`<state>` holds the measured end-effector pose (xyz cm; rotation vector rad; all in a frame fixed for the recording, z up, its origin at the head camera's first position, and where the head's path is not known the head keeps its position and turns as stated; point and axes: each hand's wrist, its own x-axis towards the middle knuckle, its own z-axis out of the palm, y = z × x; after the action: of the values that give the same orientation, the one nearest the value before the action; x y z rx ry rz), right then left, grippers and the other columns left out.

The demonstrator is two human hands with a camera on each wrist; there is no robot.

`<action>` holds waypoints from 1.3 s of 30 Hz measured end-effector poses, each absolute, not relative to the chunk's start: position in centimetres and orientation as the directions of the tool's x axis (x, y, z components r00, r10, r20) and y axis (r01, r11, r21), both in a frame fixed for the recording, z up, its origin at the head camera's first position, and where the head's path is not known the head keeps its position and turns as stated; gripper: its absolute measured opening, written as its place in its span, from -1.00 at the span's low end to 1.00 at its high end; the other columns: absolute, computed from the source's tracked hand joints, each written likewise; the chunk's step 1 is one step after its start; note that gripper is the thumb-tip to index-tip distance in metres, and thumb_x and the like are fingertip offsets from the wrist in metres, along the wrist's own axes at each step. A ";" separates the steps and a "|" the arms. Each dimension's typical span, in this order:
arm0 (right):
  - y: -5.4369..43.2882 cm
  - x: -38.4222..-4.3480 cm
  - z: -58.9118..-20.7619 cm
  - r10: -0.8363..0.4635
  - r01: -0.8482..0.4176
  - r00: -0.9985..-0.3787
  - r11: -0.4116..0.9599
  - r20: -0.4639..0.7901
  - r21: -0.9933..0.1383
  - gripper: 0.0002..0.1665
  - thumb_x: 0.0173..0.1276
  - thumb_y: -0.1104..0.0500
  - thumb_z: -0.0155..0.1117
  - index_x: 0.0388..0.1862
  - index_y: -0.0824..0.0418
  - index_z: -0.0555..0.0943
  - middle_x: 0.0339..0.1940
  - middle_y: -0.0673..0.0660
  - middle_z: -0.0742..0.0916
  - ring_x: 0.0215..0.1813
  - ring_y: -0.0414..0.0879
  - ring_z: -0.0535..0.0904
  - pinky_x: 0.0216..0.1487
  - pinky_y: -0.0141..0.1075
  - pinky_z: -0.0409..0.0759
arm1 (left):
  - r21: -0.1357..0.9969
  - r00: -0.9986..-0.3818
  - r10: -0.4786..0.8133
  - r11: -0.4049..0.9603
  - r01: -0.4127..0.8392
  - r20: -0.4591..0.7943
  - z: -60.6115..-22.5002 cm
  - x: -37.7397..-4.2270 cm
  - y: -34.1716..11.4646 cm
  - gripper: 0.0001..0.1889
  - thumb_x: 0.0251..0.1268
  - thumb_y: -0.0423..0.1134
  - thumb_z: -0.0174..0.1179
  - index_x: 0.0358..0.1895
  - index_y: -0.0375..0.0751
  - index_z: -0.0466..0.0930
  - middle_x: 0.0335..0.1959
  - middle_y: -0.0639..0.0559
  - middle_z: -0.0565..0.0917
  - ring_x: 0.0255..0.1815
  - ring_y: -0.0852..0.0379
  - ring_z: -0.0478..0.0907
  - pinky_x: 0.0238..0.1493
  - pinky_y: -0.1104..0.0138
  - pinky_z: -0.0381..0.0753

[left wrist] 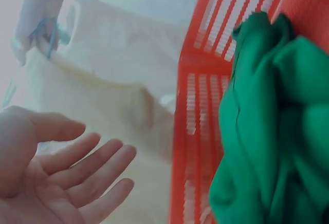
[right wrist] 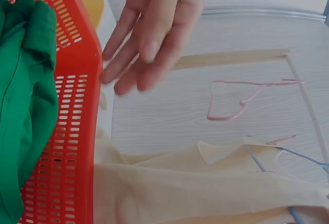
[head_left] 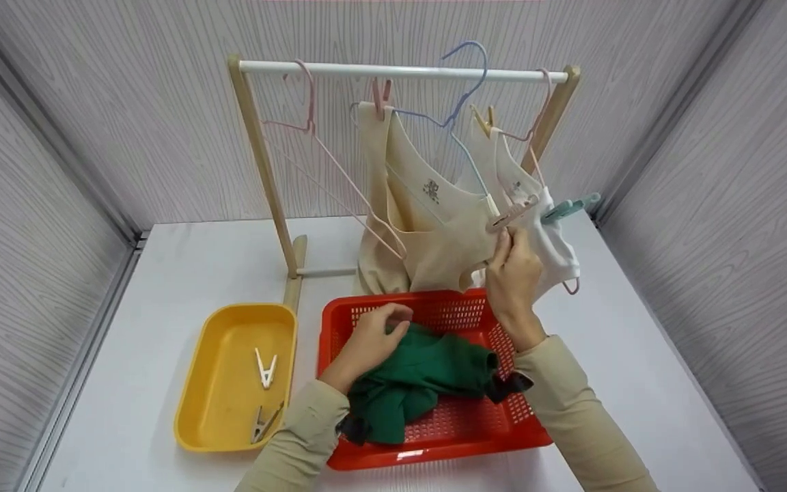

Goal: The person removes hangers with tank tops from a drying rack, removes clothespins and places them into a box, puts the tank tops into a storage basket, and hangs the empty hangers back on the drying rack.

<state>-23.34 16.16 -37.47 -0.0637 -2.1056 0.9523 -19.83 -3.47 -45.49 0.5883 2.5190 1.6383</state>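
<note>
A beige tank top [head_left: 427,225] hangs on a blue hanger [head_left: 465,106]. My right hand [head_left: 513,273] holds it at its right shoulder, just below a pale pink clothespin [head_left: 513,213]; in the left wrist view the blue hanger passes between those fingers. Another pink clothespin [head_left: 381,101] clips the left shoulder. My left hand [head_left: 371,342] hovers over the red basket [head_left: 434,451], near a green garment [head_left: 427,369] with dark trim. Its fingers [left wrist: 103,178] are spread and loosely bent, holding nothing.
Wooden posts carry a white rail [head_left: 393,70]. A bare pink hanger [head_left: 349,181] hangs at left, and a white top [head_left: 550,239] with a teal clothespin [head_left: 570,207] at right. The yellow tray [head_left: 229,403] holds a white clothespin [head_left: 266,369] and a grey one [head_left: 265,424].
</note>
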 end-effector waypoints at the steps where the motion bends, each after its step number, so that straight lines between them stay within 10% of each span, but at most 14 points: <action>1: 16.1 -23.2 -37.5 0.349 -0.261 -0.672 0.714 0.653 -0.650 -0.73 0.49 0.29 -0.05 -0.25 0.47 0.54 -0.59 0.33 0.57 -0.53 0.05 0.42 -0.46 -0.26 0.32 | 0.916 -0.928 0.353 0.324 0.238 0.116 -45.5 -20.0 -2.9 -0.74 0.43 -0.36 0.02 0.07 -0.40 0.53 0.04 -0.31 0.64 0.06 -0.15 0.62 0.18 0.06 0.60; 7: 16.0 -22.5 -37.6 0.351 -0.270 -0.671 0.705 0.653 -0.656 -0.73 0.48 0.30 -0.05 -0.25 0.48 0.55 -0.58 0.33 0.57 -0.53 0.05 0.41 -0.45 -0.27 0.31 | 0.971 -0.909 0.358 -0.023 -0.236 -0.213 -45.7 -21.8 0.4 -0.61 0.53 -0.26 -0.11 0.25 -0.42 0.41 0.21 -0.32 0.58 0.16 -0.07 0.62 0.29 0.18 0.55; 14: 15.7 -21.8 -37.8 0.342 -0.284 -0.671 0.702 0.658 -0.653 -0.75 0.47 0.31 -0.03 -0.26 0.49 0.54 -0.61 0.32 0.56 -0.55 -0.01 0.40 -0.48 -0.33 0.31 | 0.659 -0.808 0.373 -0.468 -0.589 -0.457 -46.8 -24.3 2.6 -0.48 0.55 -0.21 -0.21 0.41 -0.49 0.11 0.40 -0.41 0.33 0.45 -0.23 0.31 0.50 0.03 0.27; 26: 15.8 -20.8 -38.3 0.360 -0.277 -0.714 0.643 0.601 -0.714 -0.76 0.49 0.32 -0.06 -0.25 0.47 0.52 -0.61 0.23 0.52 -0.52 -0.11 0.35 -0.47 -0.41 0.27 | 0.432 -0.842 0.277 -0.759 -0.487 -0.463 -46.2 -26.5 4.1 -0.45 0.53 -0.21 -0.11 0.45 -0.35 0.03 0.45 -0.36 0.25 0.49 -0.19 0.24 0.56 0.06 0.19; 31: 15.9 -20.6 -38.7 0.365 -0.283 -0.712 0.633 0.600 -0.721 -0.76 0.49 0.33 -0.06 -0.26 0.47 0.52 -0.62 0.19 0.48 -0.52 -0.15 0.32 -0.47 -0.42 0.25 | 0.389 -0.872 0.258 -0.816 -0.428 -0.417 -51.3 -29.5 3.6 -0.51 0.25 -0.40 0.23 0.24 -0.35 0.36 0.13 -0.23 0.57 0.18 -0.06 0.54 0.32 0.16 0.51; 39: 16.4 -20.3 -38.9 0.396 -0.264 -0.699 0.632 0.596 -0.729 -0.77 0.48 0.32 -0.05 -0.29 0.47 0.51 -0.62 0.18 0.45 -0.51 -0.13 0.30 -0.46 -0.40 0.24 | 0.524 -0.929 0.194 -0.781 -0.340 -0.314 -54.4 -31.8 3.7 -0.45 0.17 -0.53 0.18 0.25 -0.15 0.40 0.07 -0.10 0.58 0.01 0.02 0.55 0.29 0.15 0.49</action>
<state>-20.32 16.36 -38.94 -0.1029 -2.0800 1.0880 -31.77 3.75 -54.42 -0.3532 0.8608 2.6993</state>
